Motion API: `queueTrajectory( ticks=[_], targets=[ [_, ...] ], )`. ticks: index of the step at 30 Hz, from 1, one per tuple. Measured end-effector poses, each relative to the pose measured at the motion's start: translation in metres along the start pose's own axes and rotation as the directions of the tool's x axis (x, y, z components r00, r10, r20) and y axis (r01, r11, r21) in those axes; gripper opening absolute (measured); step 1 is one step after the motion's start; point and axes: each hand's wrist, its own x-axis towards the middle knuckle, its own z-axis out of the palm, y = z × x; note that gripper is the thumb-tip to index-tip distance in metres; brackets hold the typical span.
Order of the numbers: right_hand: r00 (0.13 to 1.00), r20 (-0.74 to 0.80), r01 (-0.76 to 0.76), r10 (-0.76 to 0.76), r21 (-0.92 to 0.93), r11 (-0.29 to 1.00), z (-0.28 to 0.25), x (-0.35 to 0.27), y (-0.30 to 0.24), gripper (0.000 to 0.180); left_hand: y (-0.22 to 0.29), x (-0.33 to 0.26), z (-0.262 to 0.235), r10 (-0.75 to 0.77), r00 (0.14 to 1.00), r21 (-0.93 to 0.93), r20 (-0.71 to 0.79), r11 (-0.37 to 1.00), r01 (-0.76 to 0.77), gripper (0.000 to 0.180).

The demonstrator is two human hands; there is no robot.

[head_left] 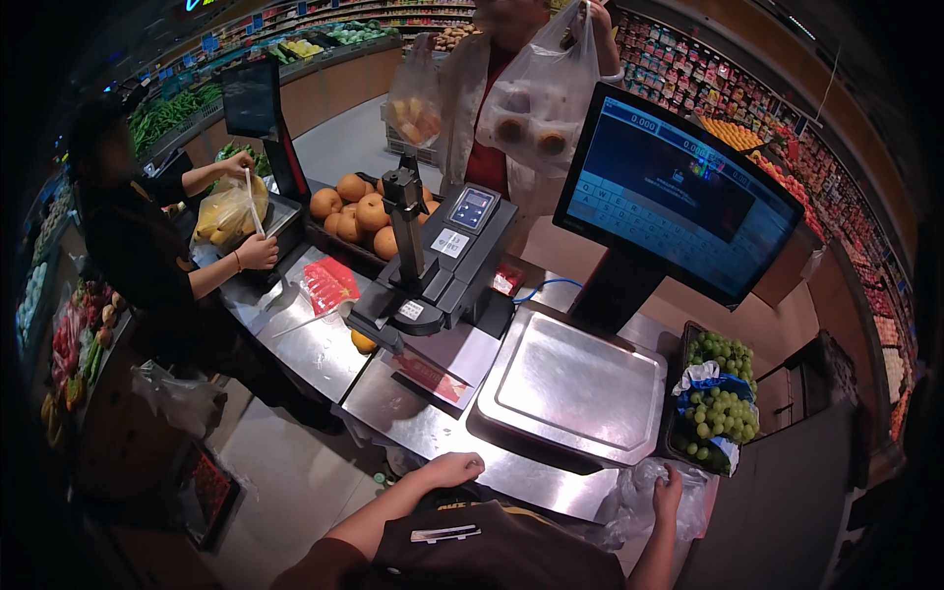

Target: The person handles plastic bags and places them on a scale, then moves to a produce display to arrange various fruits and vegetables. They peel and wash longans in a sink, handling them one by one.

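Note:
My left hand [454,470] rests at the near edge of the metal counter [393,403], its fingers curled in with nothing visible in them. At the right, my right hand [668,494] is beside a crumpled heap of clear plastic bags [634,501], fingers partly extended; any contact with the plastic is unclear. Between and beyond my hands lies the bare metal plate of a weighing scale [580,383]. A lit touchscreen [678,192] stands on a post behind it. Left of the plate is a black bag-sealing machine [433,265] with a small control panel.
A person [457,108] across the counter holds up plastic bags of produce [536,108]. At the left, a co-worker [128,216] handles a bag of yellow fruit [226,216]. Round brown fruit [364,216] fills a crate; green grapes [723,413] sit right of the scale.

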Motion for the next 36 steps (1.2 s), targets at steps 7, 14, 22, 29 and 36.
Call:
queueTrajectory(
  ticks=[7, 14, 22, 29, 36],
  targets=[
    [0.998, 0.053, -0.025, 0.025, -0.012, 1.0, 0.001, 0.004, -0.005, 0.033, -0.008, 0.004, 0.008, -0.035, 0.999, -0.023, 0.021, 0.999, 0.036, 0.031],
    [1.0, 0.018, 0.026, -0.025, -0.012, 1.0, 0.01, 0.011, 0.002, 0.03, -0.023, 0.007, 0.012, -0.037, 0.999, -0.123, 0.0, 0.992, 0.037, 0.03],
    [0.996, -0.09, -0.021, 0.026, 0.061, 0.998, 0.018, 0.015, -0.01, 0.024, -0.047, 0.013, 0.017, -0.134, 0.991, -0.477, 0.027, 0.869, 0.13, 0.028],
    [0.966, -0.25, -0.02, 0.069, 0.197, 0.98, 0.022, 0.021, -0.009, 0.016, -0.041, 0.013, 0.001, -0.314, 0.948, -0.683, 0.055, 0.681, 0.265, 0.032],
    [0.938, -0.346, 0.04, 0.027, 0.185, 0.982, 0.015, 0.022, -0.044, 0.011, -0.037, 0.01, -0.001, -0.328, 0.942, -0.692, 0.078, 0.662, 0.288, 0.032]
  ],
)
